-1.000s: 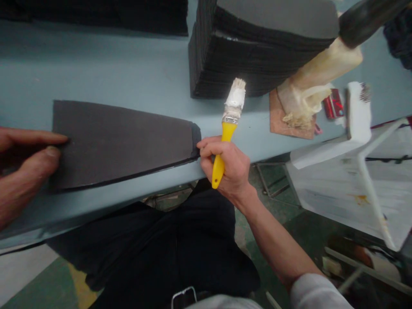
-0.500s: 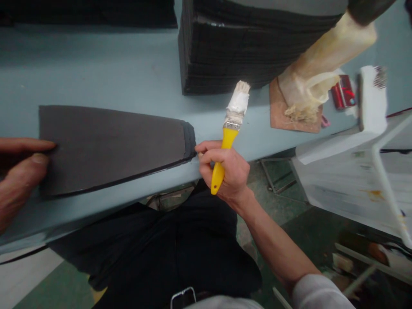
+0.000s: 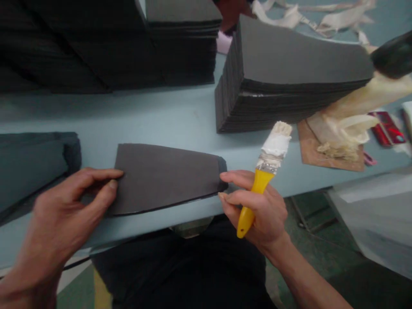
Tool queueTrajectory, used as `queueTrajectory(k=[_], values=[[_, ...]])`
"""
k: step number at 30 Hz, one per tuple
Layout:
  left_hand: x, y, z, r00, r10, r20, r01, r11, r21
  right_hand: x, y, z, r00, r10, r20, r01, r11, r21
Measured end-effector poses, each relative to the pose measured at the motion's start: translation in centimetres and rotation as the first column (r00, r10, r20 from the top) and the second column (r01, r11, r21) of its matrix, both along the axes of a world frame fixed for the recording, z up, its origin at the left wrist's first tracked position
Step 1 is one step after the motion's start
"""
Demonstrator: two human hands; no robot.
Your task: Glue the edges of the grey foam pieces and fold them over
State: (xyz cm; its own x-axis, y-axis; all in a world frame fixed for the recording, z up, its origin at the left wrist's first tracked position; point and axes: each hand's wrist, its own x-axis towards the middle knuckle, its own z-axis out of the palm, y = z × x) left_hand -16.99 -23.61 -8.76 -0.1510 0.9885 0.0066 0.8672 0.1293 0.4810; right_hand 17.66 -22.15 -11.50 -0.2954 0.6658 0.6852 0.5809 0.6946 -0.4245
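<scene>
A pale blue-grey table (image 3: 180, 116) runs across the frame, with tall stacks of dark sheets (image 3: 289, 86) at the upper right and more in the upper left. A single dark sheet (image 3: 164, 178) lies flat at the table's near edge, centre frame. The left hand (image 3: 64, 214), lower left, pinches the sheet's left end between thumb and forefinger. The right hand (image 3: 257, 210), right of centre, is curled round a yellow-handled brush (image 3: 264, 168), two fingers stretched to touch the sheet's right end, the glue-whitened bristles pointing up and right.
</scene>
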Motion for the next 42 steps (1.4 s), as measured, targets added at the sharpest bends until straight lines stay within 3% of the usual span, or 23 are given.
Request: queueTrajectory(k=[5,12,21,25,30,33,36,39,42], values=[[1.1,0.2,0.9,0.993,-0.002,0.115,0.004,1.000,-0.011,-1.8,0.4,1.0,0.996,0.044,0.076,-0.041,0.999,-0.036],[1.3,-0.1,0.3,0.981,-0.062,0.185,0.048,0.996,0.079,-4.6,1.9,2.0,0.984,0.100,0.150,-0.093,0.994,-0.051],[1.4,-0.4,-0.2,0.968,-0.133,0.212,0.105,0.985,0.139,-6.0,2.7,-0.1,0.976,0.164,0.145,-0.142,0.978,-0.154],[1.5,-0.3,0.2,0.962,-0.140,0.235,0.111,0.985,0.135,-5.9,2.7,-0.2,0.975,0.179,0.130,-0.150,0.968,-0.203],[0.5,-0.8,0.6,0.978,0.035,0.208,-0.057,0.994,0.097,-5.6,2.6,-0.2,0.974,0.189,0.122,-0.155,0.956,-0.248],[-0.6,-1.4,0.7,0.971,0.185,0.155,-0.207,0.968,0.140,-5.5,2.5,-0.4,0.975,0.193,0.110,-0.158,0.950,-0.268],[-1.0,-1.6,1.1,0.968,0.230,0.101,-0.248,0.941,0.231,-5.5,2.5,-0.5,0.976,0.199,0.091,-0.168,0.946,-0.276],[-0.1,-1.1,2.0,0.991,0.125,0.047,-0.133,0.934,0.333,-5.5,2.5,-0.6,0.977,0.199,0.071,-0.172,0.945,-0.280],[2.1,0.2,2.5,0.987,-0.161,-0.013,0.155,0.918,0.365,-5.5,2.5,-0.7,0.977,0.198,0.075,-0.171,0.946,-0.274]])
